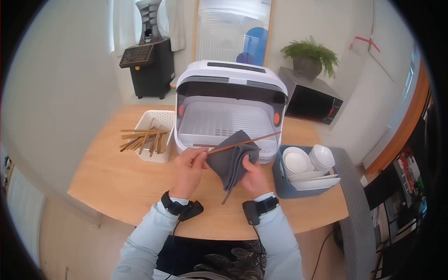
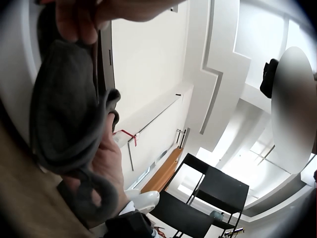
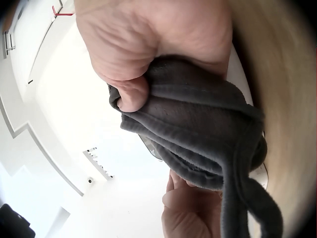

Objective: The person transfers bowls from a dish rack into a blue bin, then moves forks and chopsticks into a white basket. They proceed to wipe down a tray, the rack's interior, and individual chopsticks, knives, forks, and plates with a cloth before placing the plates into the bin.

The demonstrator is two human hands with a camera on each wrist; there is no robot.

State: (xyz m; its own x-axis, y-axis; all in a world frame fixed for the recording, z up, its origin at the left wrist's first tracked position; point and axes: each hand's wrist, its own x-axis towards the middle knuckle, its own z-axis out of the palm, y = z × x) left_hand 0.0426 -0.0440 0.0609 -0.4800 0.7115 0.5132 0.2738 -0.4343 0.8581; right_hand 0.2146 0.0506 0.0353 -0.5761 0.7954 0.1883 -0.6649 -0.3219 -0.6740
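Note:
My left hand (image 1: 188,170) pinches the near end of a brown chopstick (image 1: 266,136) that slants up to the right across a dark grey cloth (image 1: 226,161). A second brown stick (image 1: 199,145) shows by the left fingertips and passes behind the cloth. The right hand (image 1: 255,176) grips the folded cloth, thumb on top. In the right wrist view, the right hand (image 3: 158,39) has its thumb pressed into the folds of the cloth (image 3: 193,114), whose end hangs down. The left wrist view shows the left fingers (image 2: 77,25) at the cloth's upper edge.
Behind the hands stands a white cabinet (image 1: 186,74) with its lid raised. A white basket (image 1: 158,157) of wooden chopsticks is at the left. On the right, a blue-grey bin (image 1: 298,192) holds white bowls (image 1: 296,161) and plates (image 1: 315,183). A microwave (image 1: 308,100) stands behind.

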